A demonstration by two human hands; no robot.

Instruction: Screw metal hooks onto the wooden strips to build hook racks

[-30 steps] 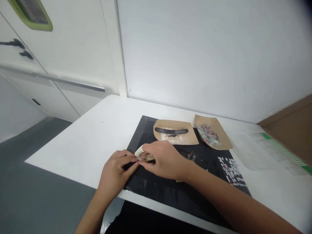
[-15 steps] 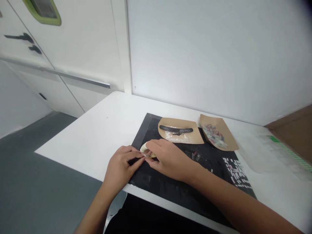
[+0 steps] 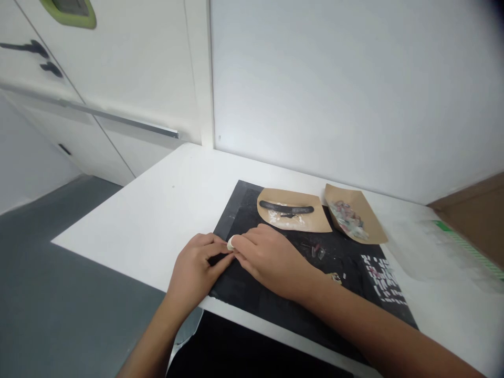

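My left hand [image 3: 199, 265] is closed in a pinch at the near left edge of the black mat [image 3: 252, 310], thumb against index finger. My right hand [image 3: 275, 260] meets it there, its fingers bent and pressed together. A small white rounded piece [image 3: 230, 243] shows at my right index fingertip; whether it covers the finger or is held, I cannot tell. Whatever lies between the two sets of fingertips is hidden. Just beyond my right wrist, a small yellowish patterned piece [image 3: 334, 277] rests on the mat.
A brown paper sheet [image 3: 311, 223] bears a dark curved strip [image 3: 286, 208] and white bits. Another brown paper [image 3: 372, 210] holds small wrapped pieces [image 3: 348, 218]. Clear scraps [image 3: 318, 252] and rows of white pieces [image 3: 381, 278] lie on the mat. The white table [image 3: 157, 226] abuts a wall.
My right fingers have curled in closer to the left fingertips, hiding the clear and yellowish thing that showed between them. The white piece has tipped downward. The view has shifted slightly.
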